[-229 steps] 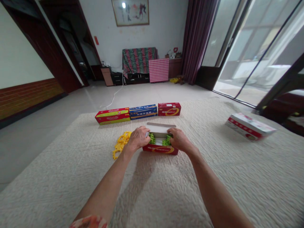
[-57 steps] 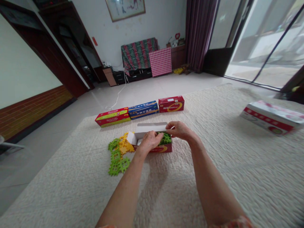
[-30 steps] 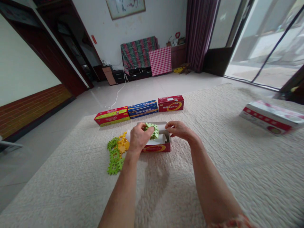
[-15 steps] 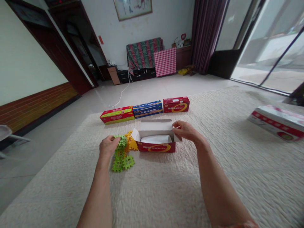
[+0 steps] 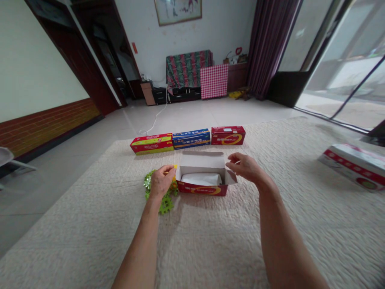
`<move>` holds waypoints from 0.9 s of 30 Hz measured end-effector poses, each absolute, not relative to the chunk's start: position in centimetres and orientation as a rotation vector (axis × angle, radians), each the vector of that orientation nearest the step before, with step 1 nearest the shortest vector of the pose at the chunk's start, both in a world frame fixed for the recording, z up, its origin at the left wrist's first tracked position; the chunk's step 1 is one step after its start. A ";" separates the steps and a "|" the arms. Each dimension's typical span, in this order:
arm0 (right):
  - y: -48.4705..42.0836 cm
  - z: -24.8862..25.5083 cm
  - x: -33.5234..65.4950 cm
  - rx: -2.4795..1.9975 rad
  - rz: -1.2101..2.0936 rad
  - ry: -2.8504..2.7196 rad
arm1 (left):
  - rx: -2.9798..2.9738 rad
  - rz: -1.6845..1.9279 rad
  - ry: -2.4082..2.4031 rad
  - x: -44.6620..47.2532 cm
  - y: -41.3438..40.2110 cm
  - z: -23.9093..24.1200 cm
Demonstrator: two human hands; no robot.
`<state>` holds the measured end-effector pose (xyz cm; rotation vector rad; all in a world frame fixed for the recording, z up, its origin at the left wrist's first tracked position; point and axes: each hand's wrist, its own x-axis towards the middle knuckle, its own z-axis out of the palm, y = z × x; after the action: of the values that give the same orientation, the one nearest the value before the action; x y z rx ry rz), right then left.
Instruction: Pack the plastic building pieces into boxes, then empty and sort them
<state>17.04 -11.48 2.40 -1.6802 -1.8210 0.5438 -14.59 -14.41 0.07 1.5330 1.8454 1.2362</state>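
Observation:
A red cardboard box [image 5: 202, 189] stands on the pale quilted mat with its lid raised at the back and its side flaps at either end. Inside it lies a white wrapped bundle [image 5: 201, 179]. My left hand [image 5: 162, 181] is at the box's left end, thumb and fingers pinched at the left flap. Under and beside that hand are green interlocking plastic pieces [image 5: 166, 204], with yellow ones [image 5: 174, 188] partly hidden behind the fingers. Just above the outspread right flap [image 5: 231, 177] is my right hand [image 5: 242, 165], its fingers apart and holding nothing.
Behind the box stand a red-and-yellow carton [image 5: 152, 144], a blue carton [image 5: 191, 139] and another red carton [image 5: 228, 135] in a row. A larger white-and-red carton [image 5: 355, 166] sits at the right. At the far left a pale stool [image 5: 18, 160] is partly visible.
My left hand has left the green piece and moved right to the box's left flap. My right hand has come off the right flap. The view has shifted slightly.

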 end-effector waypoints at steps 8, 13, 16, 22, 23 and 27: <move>-11.6 2.7 16.6 -1.701 0.413 -1.807 | 1.654 1.114 1.700 -14.2 -13.9 -1.3; -11.8 2.9 17.4 -1.880 0.557 -1.837 | 1.684 1.089 1.706 -13.5 -13.5 -1.6; -11.8 3.1 17.4 -1.843 0.561 -1.762 | 1.681 1.052 1.734 -12.0 -13.8 -1.1; -12.3 4.2 17.0 -1.550 0.937 -1.522 | 1.746 0.999 1.769 -10.1 -13.7 -0.3; -12.4 4.2 17.0 -1.533 0.961 -1.543 | 1.753 0.995 1.752 -10.1 -13.4 -0.3; -12.2 3.5 17.1 -1.538 0.787 -1.764 | 1.725 0.937 1.576 -11.0 -12.1 -0.2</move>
<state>17.15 -12.19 3.54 -1.5383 -1.7638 0.7871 -10.98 -12.11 -0.24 1.7247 1.5761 0.9372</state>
